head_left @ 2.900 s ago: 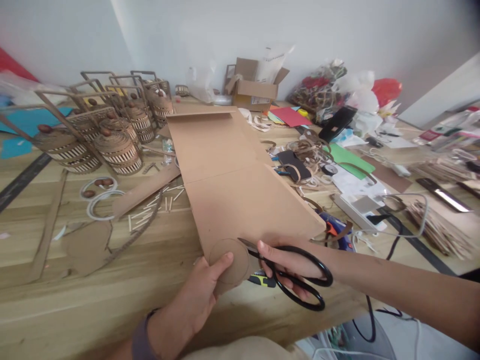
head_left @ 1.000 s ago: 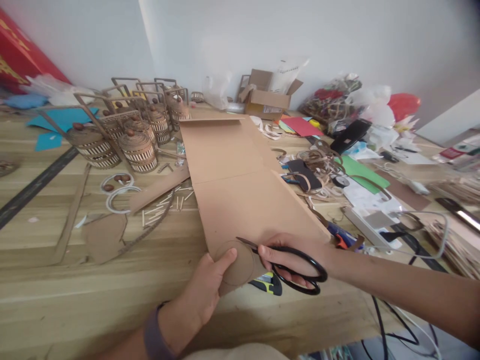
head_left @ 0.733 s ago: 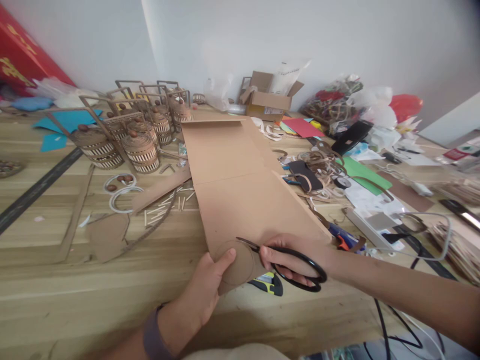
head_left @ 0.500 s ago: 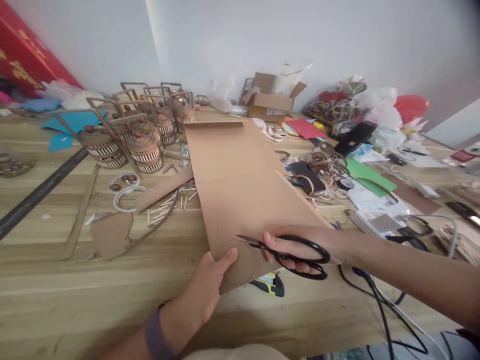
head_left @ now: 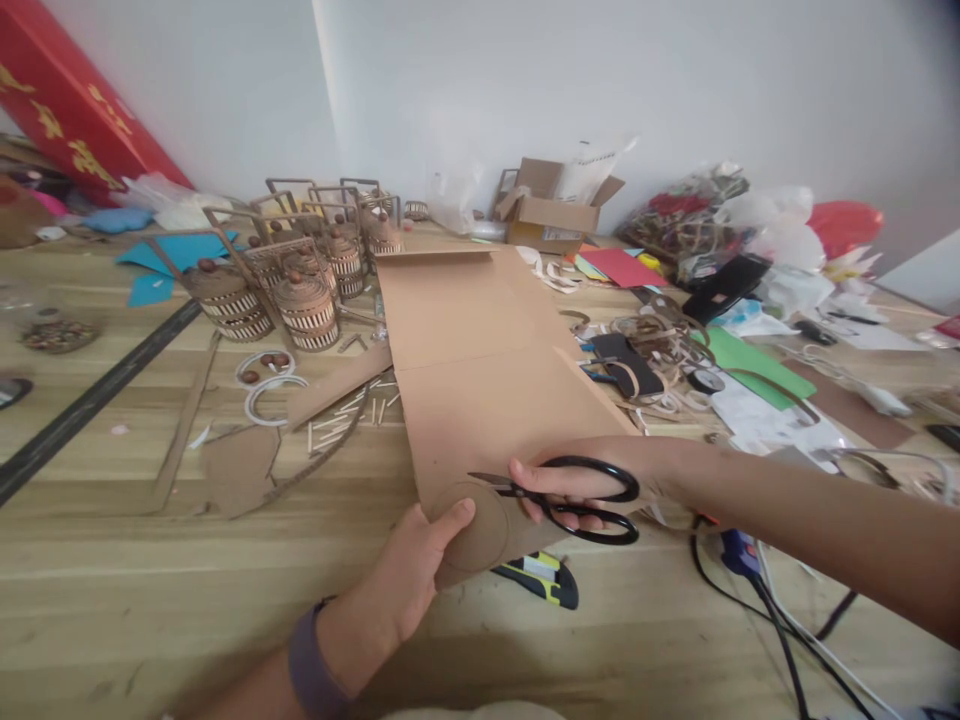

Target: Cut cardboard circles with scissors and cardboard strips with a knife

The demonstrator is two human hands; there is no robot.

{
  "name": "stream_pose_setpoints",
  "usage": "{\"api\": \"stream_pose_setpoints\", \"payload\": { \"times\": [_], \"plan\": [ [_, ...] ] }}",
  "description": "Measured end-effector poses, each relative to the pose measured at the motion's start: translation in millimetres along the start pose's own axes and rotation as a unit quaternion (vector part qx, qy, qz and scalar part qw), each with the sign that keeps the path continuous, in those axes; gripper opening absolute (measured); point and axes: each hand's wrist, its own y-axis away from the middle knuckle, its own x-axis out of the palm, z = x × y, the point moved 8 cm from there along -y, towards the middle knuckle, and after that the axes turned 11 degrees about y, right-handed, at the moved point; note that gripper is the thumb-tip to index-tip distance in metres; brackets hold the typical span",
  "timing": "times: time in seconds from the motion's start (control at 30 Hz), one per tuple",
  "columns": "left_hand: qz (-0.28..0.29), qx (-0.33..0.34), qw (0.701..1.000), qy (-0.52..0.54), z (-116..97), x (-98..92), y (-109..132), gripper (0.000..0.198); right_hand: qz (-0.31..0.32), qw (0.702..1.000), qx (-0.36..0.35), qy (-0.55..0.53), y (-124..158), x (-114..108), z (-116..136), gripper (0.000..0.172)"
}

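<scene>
Both our hands are full: our left hand point(head_left: 409, 560) pinches the near corner of the cardboard sheet point(head_left: 495, 400) over the counter point(head_left: 360, 555), thumb on a circular outline point(head_left: 487, 535); our right hand point(head_left: 574, 483) wraps its fingers around black-handled scissors point(head_left: 523, 491), blades beside that outline. One utility knife point(head_left: 551, 580) lies partly hidden by the sheet.
</scene>
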Motion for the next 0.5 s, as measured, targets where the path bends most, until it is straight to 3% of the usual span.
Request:
{"api": "stream_pose_setpoints", "payload": {
  "times": [0.2,0.5],
  "plan": [
    [0.015,-0.008,1.000,0.009,-1.4,2.3,-0.5,0.054,-0.012,0.999,0.006,0.029,-8.0,-0.4,4.0,0.086],
    [0.018,0.000,0.999,0.034,1.5,-5.5,-5.8,0.056,-0.067,0.989,-0.115,0.060,-9.9,-1.0,6.5,0.074]
  ]
}}
